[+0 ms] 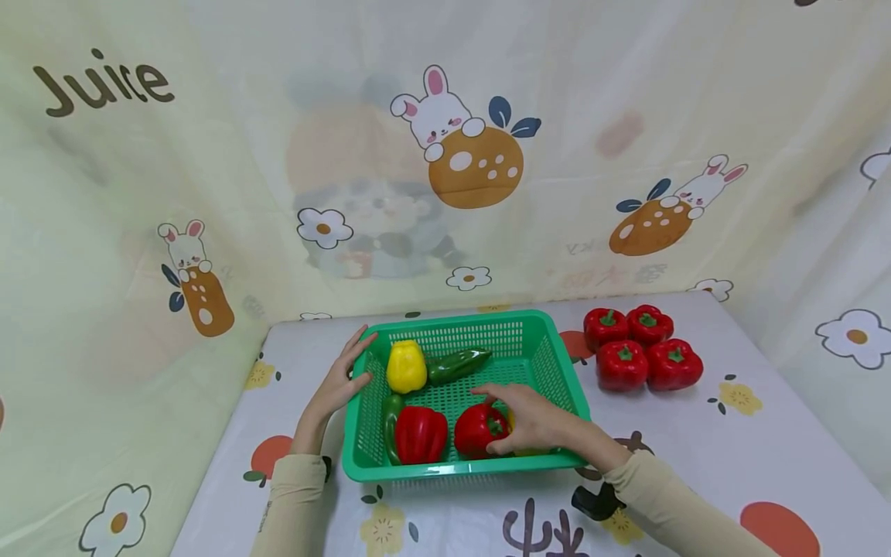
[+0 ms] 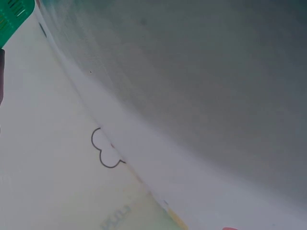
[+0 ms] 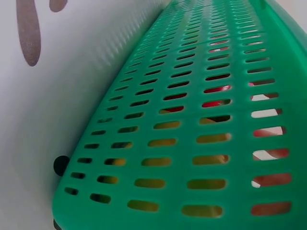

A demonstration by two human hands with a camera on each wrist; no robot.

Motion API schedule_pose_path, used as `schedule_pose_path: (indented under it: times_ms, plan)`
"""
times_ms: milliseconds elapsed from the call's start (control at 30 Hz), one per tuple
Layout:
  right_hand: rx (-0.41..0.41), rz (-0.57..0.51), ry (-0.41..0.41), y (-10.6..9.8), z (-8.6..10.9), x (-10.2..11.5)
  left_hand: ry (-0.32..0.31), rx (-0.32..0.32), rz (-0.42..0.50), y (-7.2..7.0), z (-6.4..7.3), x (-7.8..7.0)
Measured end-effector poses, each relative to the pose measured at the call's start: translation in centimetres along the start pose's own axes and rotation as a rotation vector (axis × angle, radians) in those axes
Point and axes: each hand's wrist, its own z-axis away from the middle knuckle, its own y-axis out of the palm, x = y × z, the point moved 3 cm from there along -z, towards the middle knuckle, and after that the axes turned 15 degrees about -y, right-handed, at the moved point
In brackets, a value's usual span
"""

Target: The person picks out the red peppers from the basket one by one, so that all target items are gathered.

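In the head view a green plastic basket point(image 1: 445, 469) holds peppers. My right hand point(image 1: 532, 422) reaches over its near right side, fingers and thumb around a red bell pepper point(image 1: 473, 430). A second red bell pepper point(image 1: 421, 435) lies to the left of it. My left hand point(image 1: 339, 381) rests at the basket's left rim, fingers extended, thumb over the edge. At the back left inside stands a yellow bell pepper point(image 1: 407, 367), beside a long dark green pepper point(image 1: 458, 366). Another green pepper point(image 1: 392, 427) lies along the left wall. Something yellow is mostly hidden under my right hand.
Several red bell peppers point(image 1: 622, 365) stand grouped on the tablecloth point(image 1: 703, 449), right of the basket. A printed curtain point(image 1: 557, 255) hangs behind the table. The right wrist view is filled mainly by the slotted basket wall point(image 3: 182, 129); the left wrist view shows mostly cloth point(image 2: 57, 143).
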Motion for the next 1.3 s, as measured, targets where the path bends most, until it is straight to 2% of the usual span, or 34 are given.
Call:
schedule_pose_path:
  times_ms: [67, 167, 400, 700, 900, 1167, 1300]
  plan:
    - [-0.020, -0.004, -0.012, -0.1, 0.0, 0.1, 0.001, 0.010, 0.004, 0.0, 0.4, -1.1]
    - [-0.046, -0.016, -0.027, -0.3, 0.0, 0.2, -0.007, 0.007, -0.011, 0.1, 0.5, -1.4]
    - [-0.145, -0.066, -0.077, -1.2, 0.1, 0.9, -0.002, 0.013, 0.006, 0.1, 0.4, -1.4]
    - [-0.225, -0.088, -0.074, -3.0, 0.7, 1.3, 0.001, 0.015, 0.008, 0.2, 0.3, -1.4]
    - [-0.290, -0.077, -0.060, -4.7, 1.6, 1.1, -0.006, 0.018, 0.011, 0.2, 0.4, -1.4]
    - [-0.366, -0.012, -0.078, -7.9, 3.6, 1.0, -0.008, 0.004, -0.001, 0.1, 0.7, -1.7]
    - [-0.403, 0.029, -0.042, -9.5, 5.0, 0.9, -0.006, 0.002, -0.004, 0.1, 0.8, -1.7]
